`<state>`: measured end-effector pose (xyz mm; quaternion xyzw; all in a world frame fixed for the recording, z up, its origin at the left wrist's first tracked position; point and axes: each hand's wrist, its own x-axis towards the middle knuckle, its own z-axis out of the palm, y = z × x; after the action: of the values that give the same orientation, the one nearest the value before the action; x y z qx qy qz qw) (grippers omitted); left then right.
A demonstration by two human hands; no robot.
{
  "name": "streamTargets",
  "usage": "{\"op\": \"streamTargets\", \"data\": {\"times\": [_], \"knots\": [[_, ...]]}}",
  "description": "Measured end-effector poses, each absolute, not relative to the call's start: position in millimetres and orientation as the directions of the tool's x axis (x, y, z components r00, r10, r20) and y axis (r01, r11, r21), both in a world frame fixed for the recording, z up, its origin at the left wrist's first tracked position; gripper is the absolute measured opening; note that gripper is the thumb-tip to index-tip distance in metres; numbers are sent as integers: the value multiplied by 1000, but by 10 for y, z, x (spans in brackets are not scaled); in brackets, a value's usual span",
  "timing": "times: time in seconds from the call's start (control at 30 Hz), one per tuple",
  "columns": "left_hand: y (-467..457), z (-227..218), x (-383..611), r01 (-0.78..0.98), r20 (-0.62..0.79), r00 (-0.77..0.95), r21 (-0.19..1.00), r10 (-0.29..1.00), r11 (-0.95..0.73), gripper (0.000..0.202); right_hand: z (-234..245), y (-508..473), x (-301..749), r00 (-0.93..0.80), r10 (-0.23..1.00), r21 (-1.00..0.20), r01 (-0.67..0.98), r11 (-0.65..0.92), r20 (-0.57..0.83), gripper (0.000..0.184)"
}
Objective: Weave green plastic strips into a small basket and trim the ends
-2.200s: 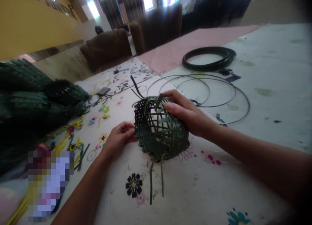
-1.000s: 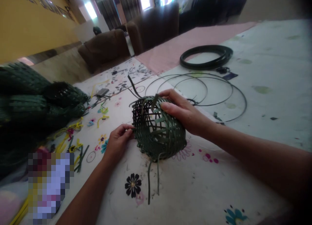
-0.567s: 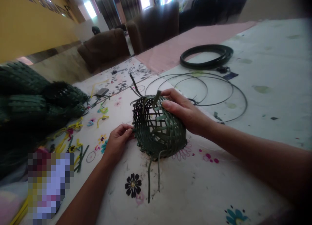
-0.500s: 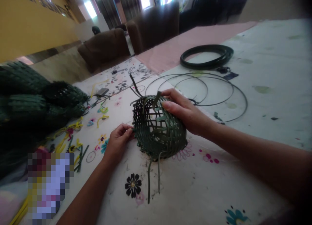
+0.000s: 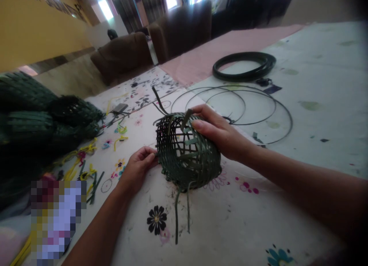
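A small dark green woven basket (image 5: 191, 170) is tipped on its side over the table, its opening turned toward me and to the left. Loose strip ends stick out at its upper left, and two more strips (image 5: 176, 220) hang from the bottom edge. Around the right upper wall, my right hand (image 5: 214, 129) grips the basket, thumb on the near side. At the left rim, my left hand (image 5: 142, 162) is closed with thumb and finger pinching what looks like a green strip end; the pinched part is mostly hidden.
Several green woven baskets (image 5: 31, 124) are piled at the left. Yellow and green strip scraps (image 5: 93, 181) lie near them. On the right are a thick dark coil (image 5: 244, 78), thin wire loops (image 5: 291, 124) and small offcuts. Chairs (image 5: 123, 57) stand beyond the table.
Almost nothing differs. The basket has shifted very slightly, with its hanging strips a little lower, and both hands keep their places on it.
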<state>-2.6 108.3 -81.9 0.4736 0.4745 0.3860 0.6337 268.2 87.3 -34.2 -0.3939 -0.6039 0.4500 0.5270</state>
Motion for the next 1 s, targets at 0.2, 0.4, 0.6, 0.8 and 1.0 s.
{"op": "streamTargets", "data": {"times": [0.2,0.4,0.6,0.8,1.0], "knots": [[1091,-795,-43,-33,-263,265,959,928,282,27,-337,872,2683,-136,949,-958,0,287,285,41],[1077,-740,-11,13,-292,223,955,930,297,29,-337,870,2684,-147,943,-953,11,302,298,40],[1065,-729,40,44,-267,182,964,946,264,32,-343,866,2681,-157,940,-952,-1,306,302,40],[1066,-700,81,61,-297,135,955,945,291,40,-335,860,2674,-159,937,-949,7,315,310,40],[1095,-669,94,22,-351,151,936,924,352,42,-339,860,2673,-153,940,-951,7,310,306,40]]}}
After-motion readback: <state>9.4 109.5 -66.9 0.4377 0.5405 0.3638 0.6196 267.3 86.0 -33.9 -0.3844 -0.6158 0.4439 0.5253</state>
